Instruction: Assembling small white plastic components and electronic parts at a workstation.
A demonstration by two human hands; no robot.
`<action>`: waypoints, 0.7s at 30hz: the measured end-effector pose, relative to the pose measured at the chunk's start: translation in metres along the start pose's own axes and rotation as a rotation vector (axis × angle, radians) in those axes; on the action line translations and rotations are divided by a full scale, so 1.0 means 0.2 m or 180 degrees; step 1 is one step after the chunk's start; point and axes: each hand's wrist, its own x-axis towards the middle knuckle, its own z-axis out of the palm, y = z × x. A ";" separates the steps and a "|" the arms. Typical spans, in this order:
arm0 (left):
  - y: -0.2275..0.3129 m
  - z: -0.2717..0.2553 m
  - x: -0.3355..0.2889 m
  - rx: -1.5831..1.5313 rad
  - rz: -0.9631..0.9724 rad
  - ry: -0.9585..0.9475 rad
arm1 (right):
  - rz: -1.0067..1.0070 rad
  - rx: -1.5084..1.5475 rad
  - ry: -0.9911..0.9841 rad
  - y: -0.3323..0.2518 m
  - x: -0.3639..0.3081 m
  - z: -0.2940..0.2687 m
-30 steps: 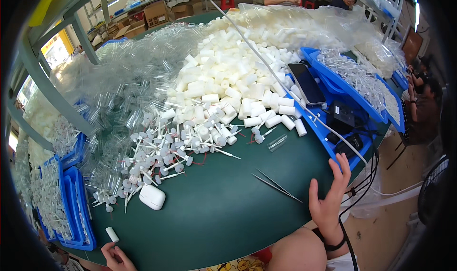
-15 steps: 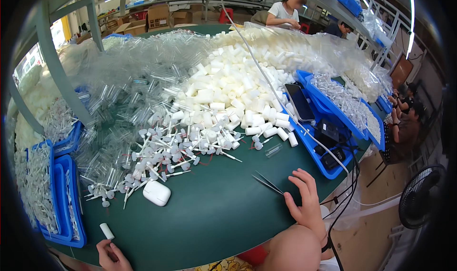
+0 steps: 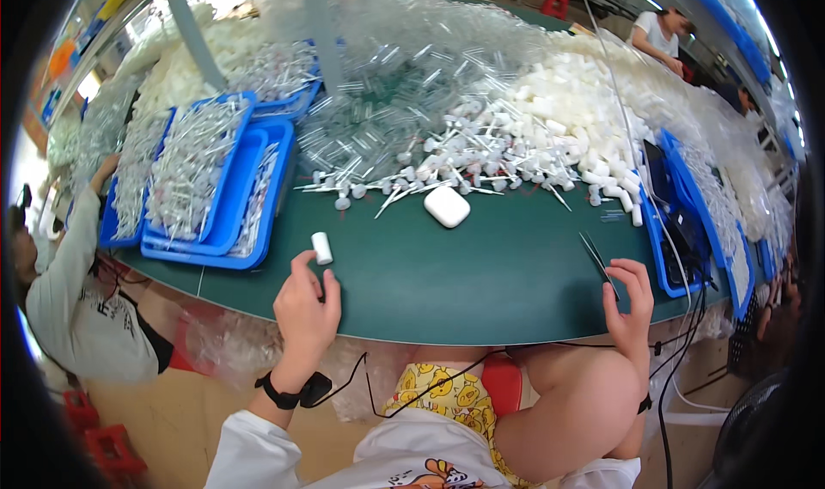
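Tweezers (image 3: 596, 259) now at right fingers (image 3: 630, 272)

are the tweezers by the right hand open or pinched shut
Open: the tweezers' two thin arms stand apart at the tips, with green tabletop showing between them.

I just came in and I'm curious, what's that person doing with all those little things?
A person sits at a green table. Their right hand has its thumb and fingers at the near end of some tweezers; how firmly is hard to tell. Their left hand is right beside a small white cylinder, not grasping it. Beyond lie a white rounded case, grey-ended sticks and heaped white cylinders.
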 end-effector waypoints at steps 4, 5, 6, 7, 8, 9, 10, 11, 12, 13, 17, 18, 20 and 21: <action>-0.02 -0.10 -0.01 -0.0032 0.0452 0.0070 | -0.0410 0.0064 -0.0182 -0.17 0.25 -0.07; 0.00 -0.13 0.00 -0.0412 0.0304 -0.0310 | -0.0441 0.0207 -0.0269 -0.18 0.31 -0.05; 0.02 -0.15 0.01 -0.0773 0.0158 -0.0695 | -0.0472 0.0277 -0.0339 -0.19 0.35 0.00; 0.05 -0.17 0.03 -0.0764 0.0147 -0.0649 | -0.0493 0.0392 -0.0484 -0.20 0.40 0.04; 0.09 -0.19 0.05 -0.0944 0.0004 -0.0872 | -0.0609 0.0446 -0.0648 -0.22 0.44 0.07; 0.14 -0.22 0.06 -0.1126 -0.0119 -0.1108 | -0.0706 0.0494 -0.0800 -0.24 0.48 0.07; 0.21 -0.25 0.10 -0.0997 0.0063 -0.1339 | -0.0709 0.0461 -0.0793 -0.25 0.52 0.08; 0.27 -0.27 0.13 -0.1023 0.0084 -0.1335 | -0.0825 0.0441 -0.1069 -0.25 0.55 0.09; 0.32 -0.28 0.16 -0.0839 0.0490 -0.1582 | -0.0948 0.0463 -0.1347 -0.24 0.59 0.12; 0.38 -0.29 0.19 -0.0649 0.0896 -0.1826 | -0.0957 0.0475 -0.1332 -0.22 0.63 0.16; 0.52 -0.23 0.28 0.0114 0.1730 -0.2348 | -0.1308 0.0342 -0.2098 -0.24 0.79 0.34; 0.54 -0.20 0.30 0.0324 0.1850 -0.2501 | -0.1459 0.0111 -0.2343 -0.24 0.82 0.39; 0.59 -0.17 0.37 0.0453 0.1901 -0.2800 | -0.1699 -0.0168 -0.2341 -0.23 0.85 0.51; 0.60 -0.16 0.41 0.0540 0.1939 -0.3113 | -0.1912 -0.0480 -0.2372 -0.22 0.86 0.55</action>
